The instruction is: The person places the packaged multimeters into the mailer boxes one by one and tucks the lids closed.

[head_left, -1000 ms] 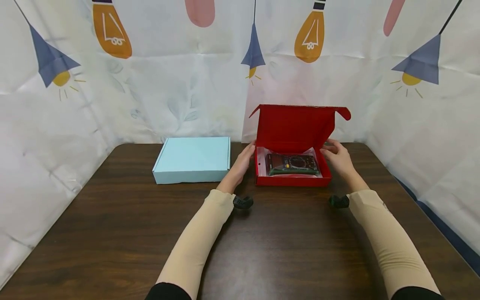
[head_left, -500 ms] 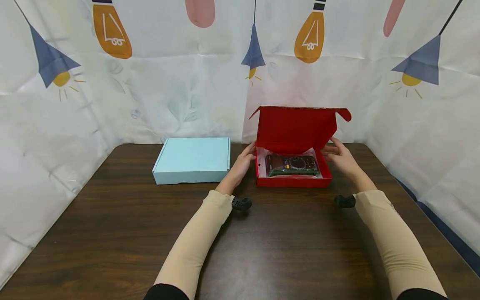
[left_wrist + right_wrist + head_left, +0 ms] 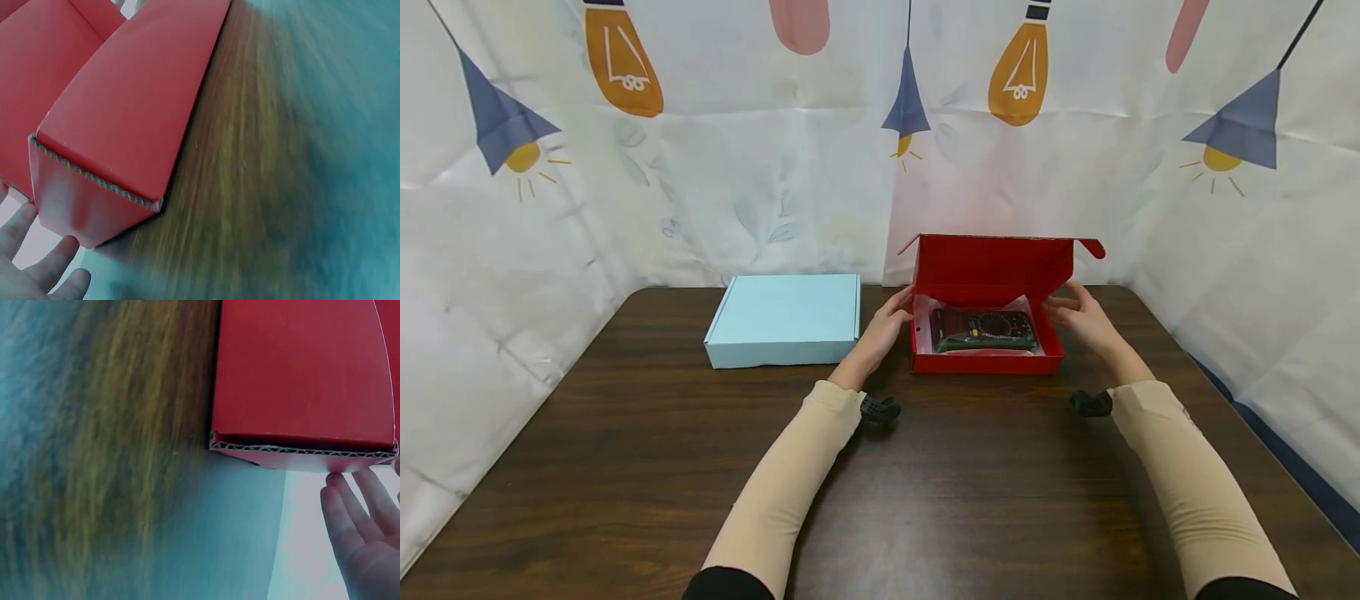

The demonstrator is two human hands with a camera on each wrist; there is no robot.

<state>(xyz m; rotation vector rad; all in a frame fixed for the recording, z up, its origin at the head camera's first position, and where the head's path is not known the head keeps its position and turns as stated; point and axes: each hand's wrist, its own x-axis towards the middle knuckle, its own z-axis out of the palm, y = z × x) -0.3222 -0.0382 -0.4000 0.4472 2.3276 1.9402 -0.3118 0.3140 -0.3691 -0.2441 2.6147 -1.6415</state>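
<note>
A red cardboard box [image 3: 988,364] stands at the back of the table with its lid [image 3: 992,262] raised. Inside, on a pale plastic wrap [image 3: 922,325], lies a dark multimeter [image 3: 985,331]. My left hand [image 3: 878,333] is at the box's left rear corner; in the left wrist view its fingers [image 3: 56,262] are extended and spread at that corner. On the opposite side, my right hand [image 3: 1088,325] reaches around the right rear corner, its fingers [image 3: 353,503] straight against the back of the box in the right wrist view. The lid's outer face is hidden.
A light blue closed box [image 3: 786,310] sits left of my left hand. Behind the dark wooden table [image 3: 970,500] hangs a white curtain [image 3: 820,192] printed with lamps. Each wrist carries a black device [image 3: 880,408].
The lid's top edge has dropped lower in the head view. My right hand has shifted slightly to the right, while the multimeter and the blue box have stayed put.
</note>
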